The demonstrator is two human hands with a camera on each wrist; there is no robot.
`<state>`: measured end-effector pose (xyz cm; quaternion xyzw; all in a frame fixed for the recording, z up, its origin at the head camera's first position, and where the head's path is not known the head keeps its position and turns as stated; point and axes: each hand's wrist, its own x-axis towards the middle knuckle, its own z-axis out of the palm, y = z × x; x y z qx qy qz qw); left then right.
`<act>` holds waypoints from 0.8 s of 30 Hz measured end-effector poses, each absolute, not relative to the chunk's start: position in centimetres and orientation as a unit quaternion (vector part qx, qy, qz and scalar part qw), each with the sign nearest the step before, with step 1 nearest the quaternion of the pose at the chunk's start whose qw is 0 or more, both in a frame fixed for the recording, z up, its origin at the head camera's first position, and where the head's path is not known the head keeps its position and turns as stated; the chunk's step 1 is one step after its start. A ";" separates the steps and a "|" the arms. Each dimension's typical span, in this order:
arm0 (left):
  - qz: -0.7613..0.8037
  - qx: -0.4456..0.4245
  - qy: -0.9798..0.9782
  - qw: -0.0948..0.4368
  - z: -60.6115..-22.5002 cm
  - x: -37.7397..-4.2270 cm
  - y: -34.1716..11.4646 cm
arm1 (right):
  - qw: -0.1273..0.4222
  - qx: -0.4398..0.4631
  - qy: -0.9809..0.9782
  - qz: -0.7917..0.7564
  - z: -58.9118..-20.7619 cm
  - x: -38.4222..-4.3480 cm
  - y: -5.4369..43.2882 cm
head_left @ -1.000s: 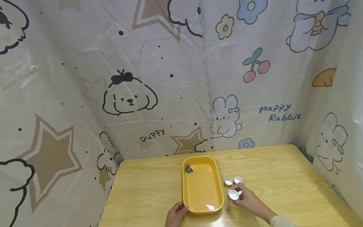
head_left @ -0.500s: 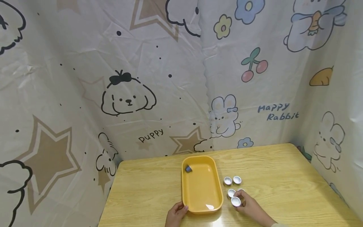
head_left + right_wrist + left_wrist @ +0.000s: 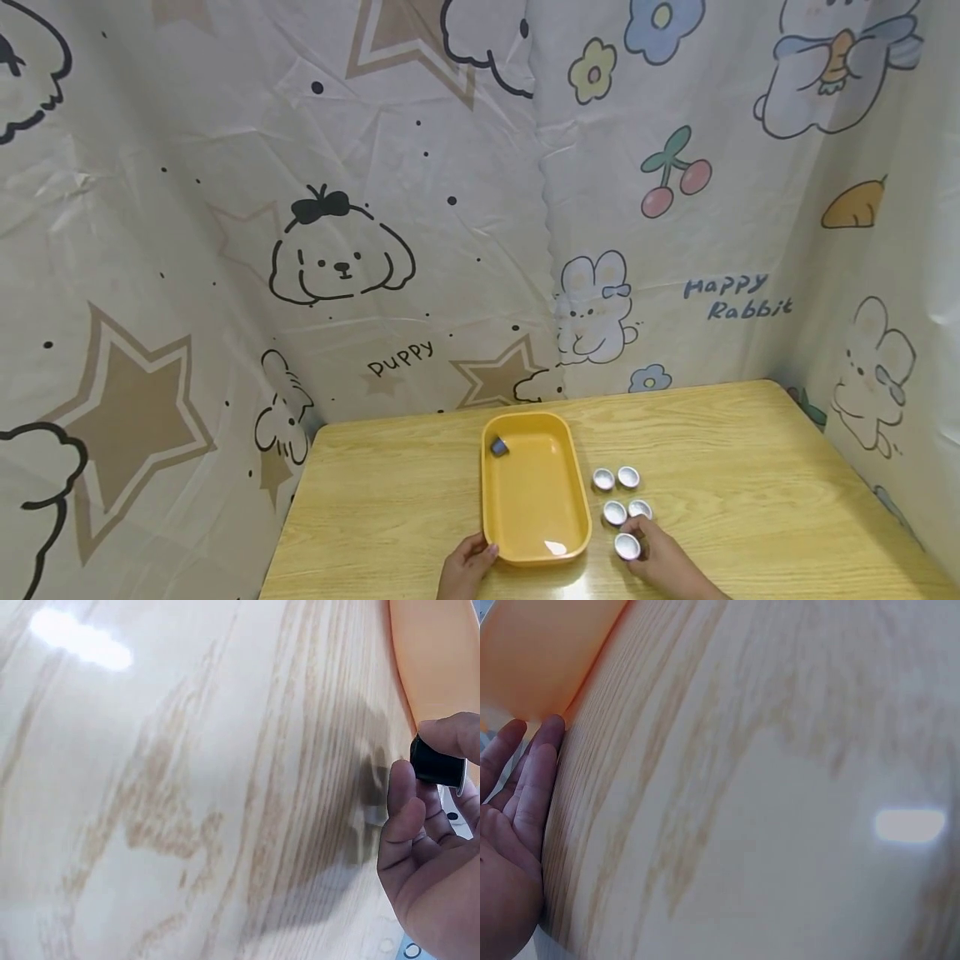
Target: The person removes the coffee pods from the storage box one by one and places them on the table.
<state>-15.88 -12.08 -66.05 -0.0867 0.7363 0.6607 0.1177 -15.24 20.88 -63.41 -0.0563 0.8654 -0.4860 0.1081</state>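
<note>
Between the thumb and fingers of my right hand (image 3: 660,560) is a small coffee capsule (image 3: 627,547), its pale round lid facing up in the head view. The right wrist view shows this capsule (image 3: 437,763) with a black body and a silver rim. Just beyond the right hand, several similar capsules (image 3: 615,512) stand lid up on the table in two pairs. My left hand (image 3: 467,568) holds the near left corner of a yellow tray (image 3: 536,508), thumb on the front wall and fingers at the side. Inside the tray, a dark blue capsule (image 3: 499,447) lies at the far left.
The wood-grain table (image 3: 390,500) carries the tray and capsules, with the capsules right of the tray. A printed cloth (image 3: 480,208) hangs behind the table and along both sides. Light glares off the tabletop (image 3: 82,641) in the wrist views.
My right hand has moved toward me and slightly right with its capsule, away from the two middle capsules, which now show behind it. The left hand and tray keep their place.
</note>
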 end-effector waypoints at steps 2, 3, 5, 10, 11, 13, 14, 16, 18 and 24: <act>0.660 -0.087 0.737 0.116 -66.1 -15.9 -12.1 | 0.105 -0.057 0.869 -0.480 -63.6 -15.3 20.8; 0.660 -0.087 0.737 0.115 -66.2 -15.9 -12.1 | 0.104 -0.057 0.872 -0.476 -63.7 -15.3 20.7; 0.660 -0.087 0.737 0.114 -66.3 -15.9 -12.1 | 0.103 -0.056 0.876 -0.467 -63.9 -15.3 20.7; 0.663 -0.080 0.736 0.114 -66.4 -15.8 -12.2 | 0.106 -0.061 0.880 -0.459 -64.1 -15.4 20.5; 0.663 -0.080 0.736 0.116 -66.4 -15.8 -12.2 | 0.106 -0.065 0.882 -0.455 -64.1 -15.5 20.5; 0.662 -0.080 0.735 0.120 -66.3 -15.9 -12.2 | 0.109 -0.067 0.884 -0.449 -64.2 -15.5 20.5; 0.663 -0.080 0.735 0.122 -66.3 -15.9 -12.2 | 0.110 -0.067 0.886 -0.446 -64.3 -15.6 20.5; 0.664 -0.081 0.733 0.127 -66.2 -15.9 -12.2 | 0.106 -0.074 0.890 -0.438 -64.4 -15.6 20.5; 0.664 -0.081 0.732 0.129 -66.2 -15.9 -12.3 | 0.099 -0.080 0.891 -0.435 -64.5 -15.5 20.5; 0.664 -0.083 0.733 0.127 -66.3 -15.9 -12.3 | 0.078 -0.076 0.906 -0.409 -64.5 -15.4 20.3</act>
